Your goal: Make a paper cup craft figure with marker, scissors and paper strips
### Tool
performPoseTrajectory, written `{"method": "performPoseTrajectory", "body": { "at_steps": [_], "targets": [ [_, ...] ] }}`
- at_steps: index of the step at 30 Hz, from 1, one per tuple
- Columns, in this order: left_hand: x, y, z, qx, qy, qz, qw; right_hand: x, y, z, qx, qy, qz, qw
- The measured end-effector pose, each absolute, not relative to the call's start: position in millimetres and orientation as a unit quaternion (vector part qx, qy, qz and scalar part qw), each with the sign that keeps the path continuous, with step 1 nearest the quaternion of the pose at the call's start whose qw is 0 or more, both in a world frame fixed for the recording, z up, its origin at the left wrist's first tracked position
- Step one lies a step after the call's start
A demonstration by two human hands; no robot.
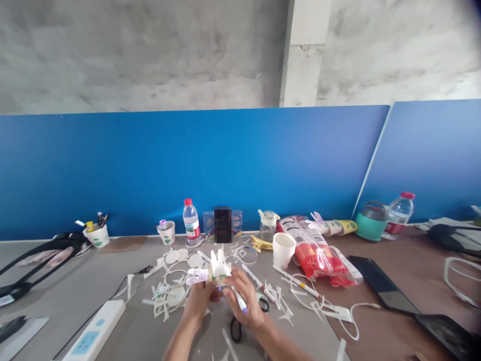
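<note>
A small paper-cup craft (218, 268) with upright white ear-like points and a pale purple paper piece at its left sits between my hands. My left hand (202, 301) is closed on it from the left and below. My right hand (246, 296) has its fingers at the craft's right side and grips a white marker (239, 302) with a purple end pointing toward me. Under and beside my right wrist lie scissors (236, 328) with black handles, partly hidden by that hand. Cut paper strips and discs (175, 296) are scattered around both hands.
Behind stand a water bottle (192, 225), a small cup with markers (167, 233), a glass jug (268, 225) and a white paper cup (283, 249). Red packets (319, 255) lie to the right, near loose markers (259, 283). A power strip (95, 331) lies left; a blue partition (225, 160) closes the back.
</note>
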State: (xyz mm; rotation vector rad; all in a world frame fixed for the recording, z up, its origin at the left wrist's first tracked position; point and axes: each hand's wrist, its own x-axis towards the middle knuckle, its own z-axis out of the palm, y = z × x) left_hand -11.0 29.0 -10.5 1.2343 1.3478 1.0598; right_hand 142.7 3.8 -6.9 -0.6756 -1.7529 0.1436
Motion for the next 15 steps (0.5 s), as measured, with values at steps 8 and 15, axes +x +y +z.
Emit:
{"method": "performPoseTrajectory", "body": {
  "at_steps": [8, 15],
  "targets": [
    [-7.7, 31.1, -19.4, 0.484, 0.475, 0.475, 0.561, 140.4, 7.8, -5.5, -0.297, -0.76, 0.093, 0.57],
    [-7.4, 29.3, -14.6, 0.485, 0.459, 0.486, 0.564, 140.6, 5.3, -7.5, -0.306, -0.762, 0.099, 0.562]
  ]
}}
